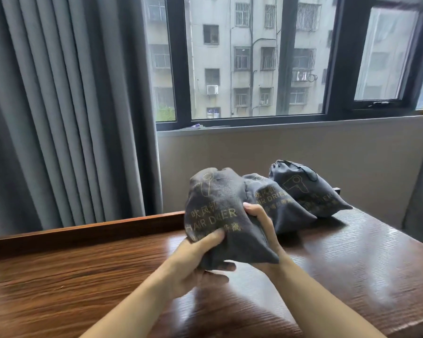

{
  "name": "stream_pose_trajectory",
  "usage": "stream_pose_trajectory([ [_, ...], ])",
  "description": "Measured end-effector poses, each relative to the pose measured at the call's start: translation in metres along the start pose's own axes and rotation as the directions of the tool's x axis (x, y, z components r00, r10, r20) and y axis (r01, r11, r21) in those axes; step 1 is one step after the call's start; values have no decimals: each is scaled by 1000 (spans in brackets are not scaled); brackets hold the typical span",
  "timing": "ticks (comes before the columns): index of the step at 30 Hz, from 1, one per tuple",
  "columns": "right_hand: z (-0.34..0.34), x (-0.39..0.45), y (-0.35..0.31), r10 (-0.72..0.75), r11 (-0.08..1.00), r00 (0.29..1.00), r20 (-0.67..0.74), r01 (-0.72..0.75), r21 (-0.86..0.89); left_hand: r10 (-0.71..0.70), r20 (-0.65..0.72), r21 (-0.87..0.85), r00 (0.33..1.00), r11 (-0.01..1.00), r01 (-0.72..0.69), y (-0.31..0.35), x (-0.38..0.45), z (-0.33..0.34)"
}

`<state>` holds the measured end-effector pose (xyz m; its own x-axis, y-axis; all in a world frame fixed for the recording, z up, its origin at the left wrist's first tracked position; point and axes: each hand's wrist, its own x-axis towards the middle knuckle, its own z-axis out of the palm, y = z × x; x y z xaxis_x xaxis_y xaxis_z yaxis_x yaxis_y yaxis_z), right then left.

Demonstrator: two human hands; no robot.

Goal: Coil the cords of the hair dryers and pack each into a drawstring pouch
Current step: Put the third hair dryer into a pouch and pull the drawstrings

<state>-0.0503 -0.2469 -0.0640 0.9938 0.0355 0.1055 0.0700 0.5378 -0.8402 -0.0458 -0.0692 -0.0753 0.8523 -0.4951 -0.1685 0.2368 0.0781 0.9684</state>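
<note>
Both hands, left point(195, 262) and right point(261, 230), grip a filled pouch point(217, 211) between them above the table point(83, 276).

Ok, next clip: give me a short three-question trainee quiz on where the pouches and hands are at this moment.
1. How many dark grey fabric drawstring pouches printed with gold lettering are in view?
2. True or false: the pouch nearest the camera lies flat on the brown wooden table with no hand on it.
3. Which pouch shows a cinched neck and a dark drawstring loop? A) the held one B) the middle pouch C) the farthest pouch

Key
1. Three.
2. False: the left hand and right hand both grip it, lifted off the table.
3. C.
</note>
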Motion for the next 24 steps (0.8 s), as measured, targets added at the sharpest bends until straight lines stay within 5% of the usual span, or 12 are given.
stream_pose_trajectory([
  [5, -26, 39, -34, 125, 942, 991, 38, -107, -317, 149, -66, 4, 987, 989, -150, 6, 44, -6],
  [10, -37, 85, -23, -109, 754, 984, -144, -12, -657, 248, -299, 194, 922, 961, -196, -2, 98, -1],
  [16, -49, 128, 12, -303, 581, 939, -160, 49, -812, 288, -411, 218, 865, 952, -213, -22, 146, 4],
  [20, -60, 146, 23, -251, 487, 963, -94, 41, -873, 349, -499, 477, 793, 875, -85, -25, 163, -9],
  [24, -58, 148, 18, -225, 467, 971, -77, 39, -883, 339, -509, 465, 791, 882, -79, -31, 170, -15],
])
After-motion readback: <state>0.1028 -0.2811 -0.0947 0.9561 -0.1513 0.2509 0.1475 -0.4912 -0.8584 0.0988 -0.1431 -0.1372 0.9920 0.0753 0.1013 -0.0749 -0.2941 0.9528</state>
